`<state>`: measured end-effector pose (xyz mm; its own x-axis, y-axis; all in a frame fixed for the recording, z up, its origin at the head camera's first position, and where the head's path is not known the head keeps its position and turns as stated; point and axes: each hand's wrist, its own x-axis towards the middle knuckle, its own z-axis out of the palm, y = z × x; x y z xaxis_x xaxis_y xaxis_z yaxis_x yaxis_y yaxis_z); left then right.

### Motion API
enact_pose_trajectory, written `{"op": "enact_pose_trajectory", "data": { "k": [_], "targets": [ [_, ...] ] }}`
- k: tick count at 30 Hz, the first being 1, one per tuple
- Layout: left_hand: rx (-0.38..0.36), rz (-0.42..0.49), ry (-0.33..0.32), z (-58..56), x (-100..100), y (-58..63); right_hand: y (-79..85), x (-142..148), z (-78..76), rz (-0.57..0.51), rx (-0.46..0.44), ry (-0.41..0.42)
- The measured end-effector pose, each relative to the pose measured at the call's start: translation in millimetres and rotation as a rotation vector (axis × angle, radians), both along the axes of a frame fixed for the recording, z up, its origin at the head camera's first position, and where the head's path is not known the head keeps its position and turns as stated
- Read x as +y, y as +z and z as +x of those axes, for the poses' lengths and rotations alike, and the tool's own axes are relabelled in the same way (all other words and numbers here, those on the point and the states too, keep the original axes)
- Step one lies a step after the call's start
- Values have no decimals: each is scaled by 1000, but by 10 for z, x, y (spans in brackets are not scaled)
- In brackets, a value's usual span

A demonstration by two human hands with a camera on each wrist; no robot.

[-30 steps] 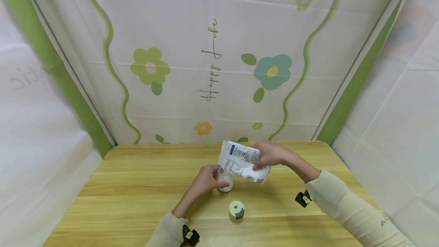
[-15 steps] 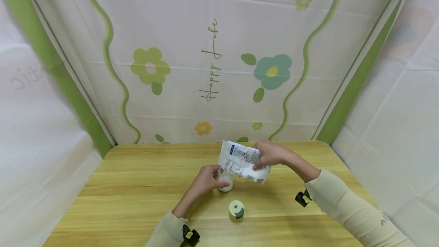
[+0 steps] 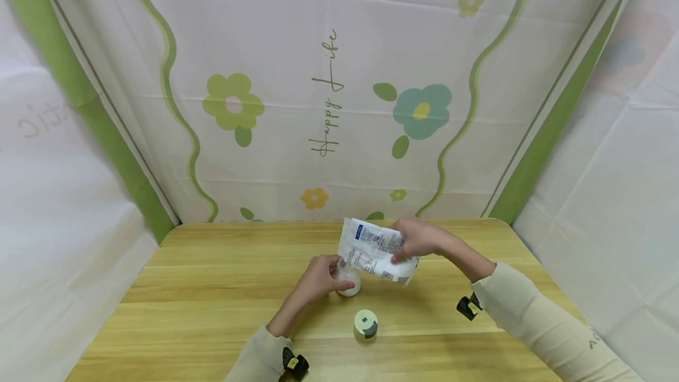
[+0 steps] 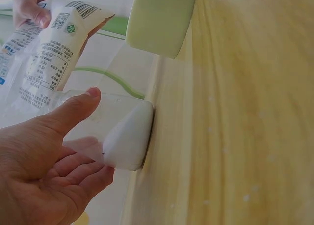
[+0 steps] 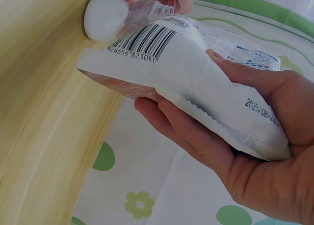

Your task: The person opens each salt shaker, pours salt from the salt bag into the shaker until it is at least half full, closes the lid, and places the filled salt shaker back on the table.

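Leaning from the right hand point(image 3: 421, 237) toward the bottle point(image 3: 349, 285), the bag point(image 3: 371, 250) has its long axis slanted across, and its left end is at the bottle's mouth. Whether this end touches the rim or goes inside, I cannot tell. This meeting of end and mouth seems to me the relation which matters most. The right hand grips the bag near its other end, thumb on one face and fingers on the other, so most of the bag lies to the left of this grip. The left hand point(image 3: 317, 279) holds the bottle between thumb and fingers, and it is nearer to the mouth. The bottle appears upright on the table point(image 3: 223, 287), with white powder point(image 4: 132, 141) near its base. A green jar point(image 3: 365, 324) stands near, on the person's side.
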<state>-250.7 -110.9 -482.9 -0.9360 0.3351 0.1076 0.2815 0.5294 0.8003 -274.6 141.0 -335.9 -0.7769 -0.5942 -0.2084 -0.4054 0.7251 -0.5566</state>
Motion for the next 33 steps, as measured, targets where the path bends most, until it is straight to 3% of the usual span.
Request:
{"op": "enact_pose_trajectory", "data": {
  "k": [26,33],
  "targets": [
    [-14,14,-5,-1,-3,6,-18,-7,-15,10,-11,-34],
    [-11,8,-1,-6,1,-3,-15,1,-30,23,18,-7]
  ]
}}
